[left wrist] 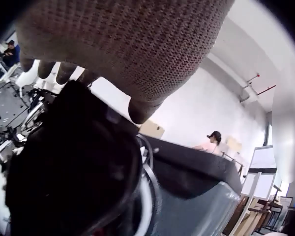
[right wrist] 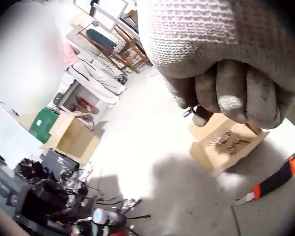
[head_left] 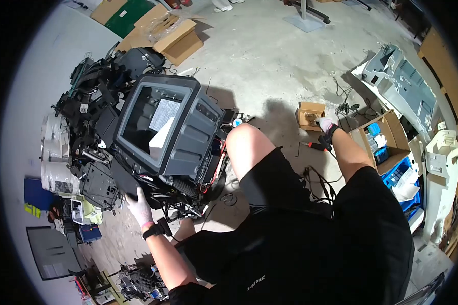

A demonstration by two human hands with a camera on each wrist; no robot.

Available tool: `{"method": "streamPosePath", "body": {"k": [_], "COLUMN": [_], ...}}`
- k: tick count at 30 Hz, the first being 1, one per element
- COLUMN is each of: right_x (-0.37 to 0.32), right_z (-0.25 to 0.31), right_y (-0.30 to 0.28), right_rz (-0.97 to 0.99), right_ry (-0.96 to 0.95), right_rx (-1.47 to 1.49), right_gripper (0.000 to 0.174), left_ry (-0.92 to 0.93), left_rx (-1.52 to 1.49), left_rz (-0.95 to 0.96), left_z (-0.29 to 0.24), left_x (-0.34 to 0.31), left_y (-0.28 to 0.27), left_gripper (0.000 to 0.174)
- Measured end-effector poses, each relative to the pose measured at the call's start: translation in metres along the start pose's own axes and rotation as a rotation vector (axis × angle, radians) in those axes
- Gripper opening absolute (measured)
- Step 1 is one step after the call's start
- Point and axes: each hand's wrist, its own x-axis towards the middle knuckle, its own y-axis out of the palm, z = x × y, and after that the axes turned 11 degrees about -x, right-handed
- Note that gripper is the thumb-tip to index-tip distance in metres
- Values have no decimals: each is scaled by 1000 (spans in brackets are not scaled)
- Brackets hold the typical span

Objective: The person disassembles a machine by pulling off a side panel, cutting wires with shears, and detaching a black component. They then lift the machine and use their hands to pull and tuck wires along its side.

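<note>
My gloved right hand [head_left: 326,123] is low over the floor, above a small open cardboard box [right wrist: 205,156] with small metal hardware inside. Its fingers are curled, and a small metal screw-like piece [right wrist: 188,112] sticks out from the fingertips. Gloved too, my left hand [head_left: 140,209] rests at a black panel [head_left: 123,170] on the lower left of a dark grey machine housing [head_left: 191,134]. In the left wrist view its fingers extend over the black part, with the thumb apart from them. The housing has a framed window [head_left: 160,122].
A black-and-orange-handled tool [right wrist: 275,181] lies beside the small box. Cables [head_left: 347,108] trail over the floor near a larger carton [head_left: 398,133] and blue bins [head_left: 409,198]. White shell panels [head_left: 440,162] stand at the right. Dark machine parts [head_left: 94,91] crowd the left wall.
</note>
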Motion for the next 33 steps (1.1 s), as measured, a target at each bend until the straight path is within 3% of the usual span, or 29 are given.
{"method": "streamPosePath", "body": {"k": [2, 3, 4, 5, 6, 7, 8, 9, 10, 13, 16, 17, 20, 23, 26, 28, 30, 32, 33], "right_x": [6, 24, 63, 63, 61, 70, 79, 85, 94, 106, 65, 61, 5, -45, -156, -193, -206, -293, -327], "right_z": [6, -5, -38, -27, -25, -26, -21, -17, -12, -9, 53, 65, 150, 241, 355, 401, 441, 492, 511], "right_y": [6, 12, 35, 27, 24, 26, 23, 19, 15, -1, -37, -47, -94, -132, -166, -163, -146, -155, -156], "right_rz": [-102, -113, -124, -91, -55, -21, 21, 67, 115, 209, 142, 111, 19, -208, -217, -249, -202, -77, 98], "right_ry": [51, -36, -124, -129, -134, -131, -110, -75, -41, 101, 119, 15, -109, -533, -774, -932, -1144, -1437, -1396], "right_rx": [-193, -200, -208, -192, -145, -82, 12, 130, 245, 572, 698, 642, 648, 403, 240, 127, 85, 76, 154], "right_gripper": [42, 43, 44, 43, 41, 39, 38, 36, 34, 30, 32, 38, 37, 32, 31, 32, 32, 33, 34], "left_ry": [0, -4, -60, -116, 87, -37, 92, -92, 199, -120, -259, -308, -335, -294, -250, -264, -273, -195, -197], "left_rx": [-123, -244, -208, -121, 211, 286, 446, 551, 483, -24, -40, 31, 68, 68, 96, 92, 62, -262, -410], "left_rz": [-6, -33, 96, 85, -79, -24, -40, 87, -204, -111, -131, -157, -120, -132, -146, -151, -122, 31, 35], "left_z": [-6, -6, -40, -77, -61, -75, -81, -115, -82, -78, -75, -85, -87, -82, -80, -78, -72, -42, -37], "left_x": [-3, -9, -14, -22, -16, -15, -14, -16, -19, -17, -24, -26, -25, -27, -31, -32, -33, -30, -31], "left_y": [13, 11, -2, -5, 4, 3, 1, -10, 4, 5, 5, 4, -2, 2, 4, 3, -8, -15, -21], "left_gripper": [76, 78, 87, 86, 91, 100, 108, 110, 104, 88, 92, 99, 103, 101, 102, 102, 101, 99, 95]}}
